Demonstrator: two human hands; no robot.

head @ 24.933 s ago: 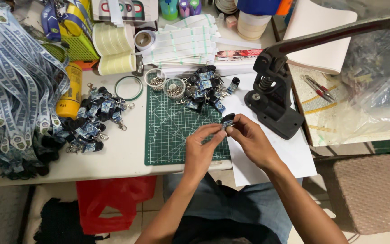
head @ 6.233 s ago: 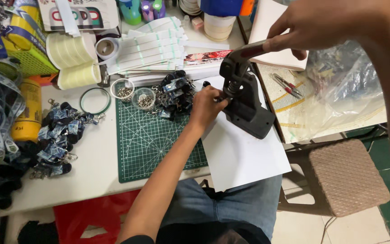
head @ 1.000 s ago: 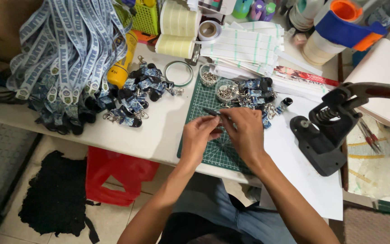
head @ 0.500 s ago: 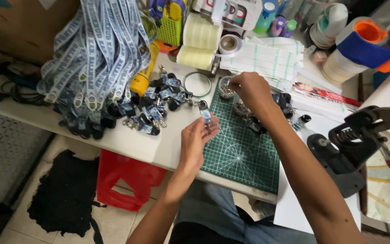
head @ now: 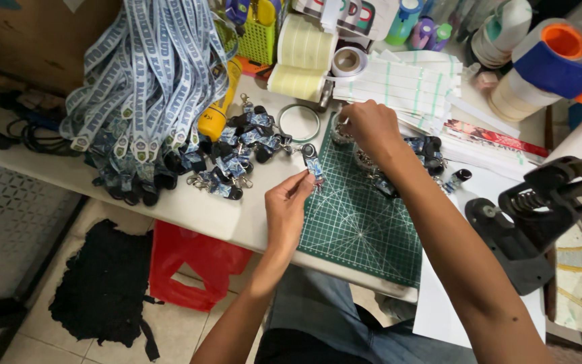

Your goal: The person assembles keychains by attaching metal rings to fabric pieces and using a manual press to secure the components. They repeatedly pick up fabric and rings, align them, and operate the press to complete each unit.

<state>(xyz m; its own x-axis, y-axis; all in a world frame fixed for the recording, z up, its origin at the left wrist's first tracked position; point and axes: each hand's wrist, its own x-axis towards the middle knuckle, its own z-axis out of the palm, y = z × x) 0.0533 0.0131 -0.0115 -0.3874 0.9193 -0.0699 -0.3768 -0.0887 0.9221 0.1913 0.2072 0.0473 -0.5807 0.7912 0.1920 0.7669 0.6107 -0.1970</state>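
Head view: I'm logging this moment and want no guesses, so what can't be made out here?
- Whatever the right hand picks at: its fingers cover it.
- The small containers by the green cutting mat: hidden under that hand.
- The clip end of the short strap piece in the left hand: too small.
- The black press: its handle is cut off by the right edge.

This looks like a small craft workshop set up at a crowded table (head: 190, 216). A green cutting mat (head: 365, 226) with grid lines lies on it. A black hand press (head: 530, 226) stands at the right. A big bunch of blue lanyards (head: 146, 81) hangs over the left side, with a pile of clips (head: 237, 152) beside it. Rolls of tape (head: 304, 57) and a yellow basket (head: 259, 40) fill the back. A red bag (head: 193, 266) lies on the tiled floor.
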